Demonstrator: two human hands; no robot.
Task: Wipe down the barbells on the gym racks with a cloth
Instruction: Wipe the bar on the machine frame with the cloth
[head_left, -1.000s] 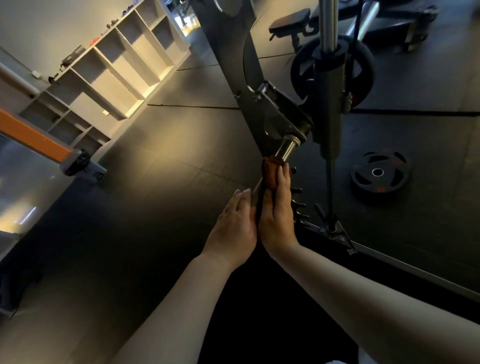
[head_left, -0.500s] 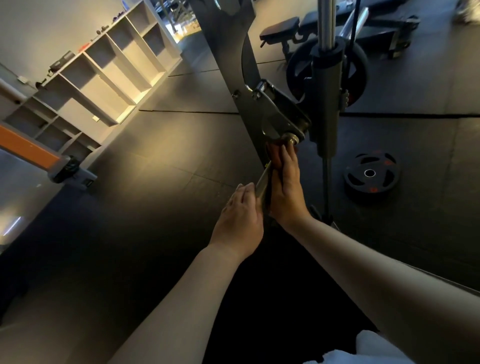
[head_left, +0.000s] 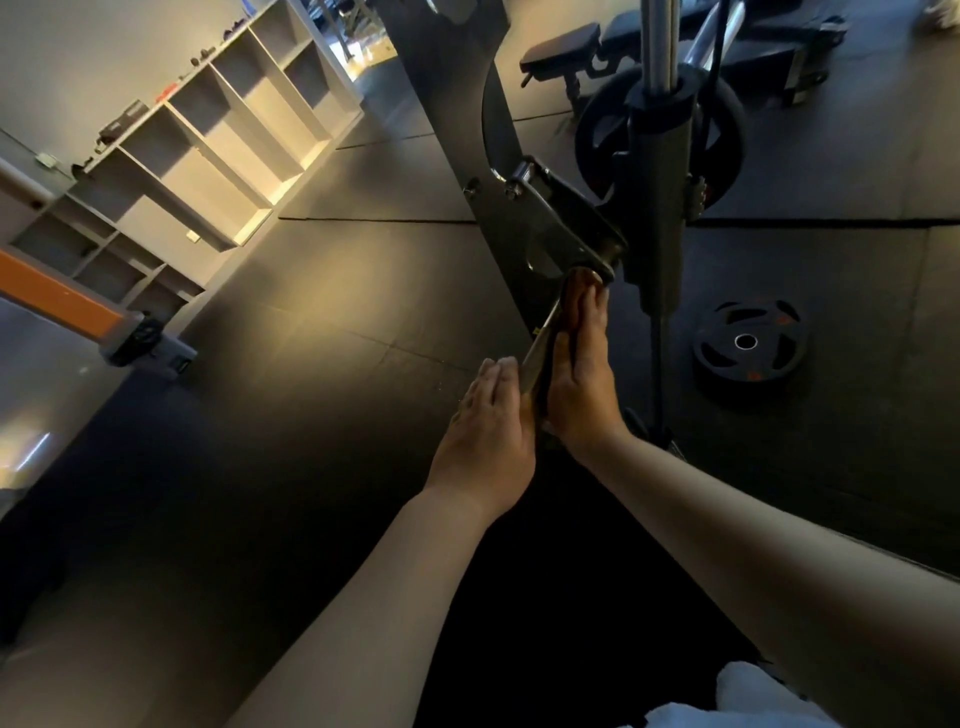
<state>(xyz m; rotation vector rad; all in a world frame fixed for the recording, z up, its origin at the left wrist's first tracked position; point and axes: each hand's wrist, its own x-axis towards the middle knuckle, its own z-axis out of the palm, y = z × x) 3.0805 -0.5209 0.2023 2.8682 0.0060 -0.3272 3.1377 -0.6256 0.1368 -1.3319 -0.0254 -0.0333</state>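
Two bare forearms extend from the lower edge toward twelve o'clock. The left hand (head_left: 488, 421) has its fingers straight and together, touching the nine o'clock side of the barbell (head_left: 539, 345), whose shiny shaft shows only as a sliver between the hands. The right hand (head_left: 582, 387) lies on the bar's three o'clock side. Its fingers (head_left: 597, 317) are stretched along the shaft, pressing a reddish-brown cloth (head_left: 567, 306) against it, and its thumb is hidden. The fingertips touch the steel hook (head_left: 566, 228) on the rack upright (head_left: 452, 104), where the bar ends. At four o'clock of the hook, a black weight plate (head_left: 748, 345) lies flat on the floor (head_left: 337, 291). Far off at ten o'clock stands an open shelf unit (head_left: 208, 156).
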